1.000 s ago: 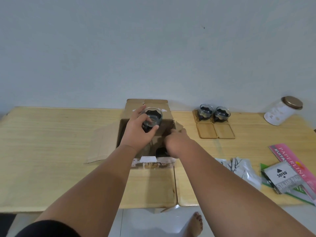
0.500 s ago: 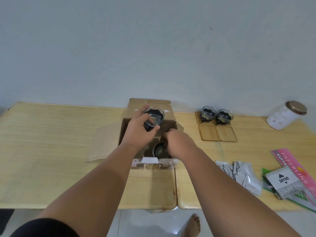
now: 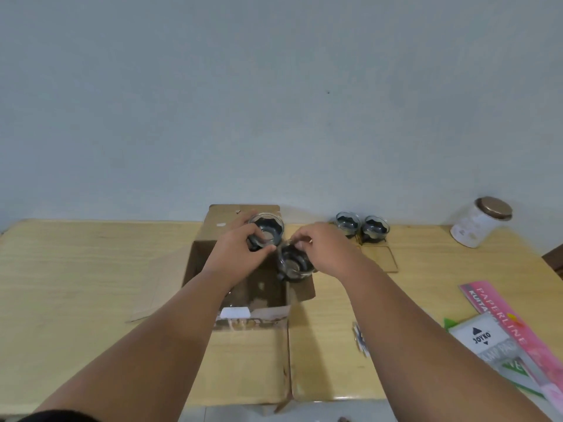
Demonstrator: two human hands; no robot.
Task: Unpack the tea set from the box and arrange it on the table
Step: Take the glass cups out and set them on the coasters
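Above the box (image 3: pixel 227 219), the left hand (image 3: pixel 236 254) grips one glass cup (image 3: pixel 267 231) and the right hand (image 3: pixel 326 251) pinches a second cup (image 3: pixel 294 264) by its rim, probably to lift both clear together.

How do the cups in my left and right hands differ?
The left hand grips the left cup round its side; the right hand pinches the right cup at its rim. The left cup is farther back over the box, the right cup nearer. Both are clear glass, dark inside.
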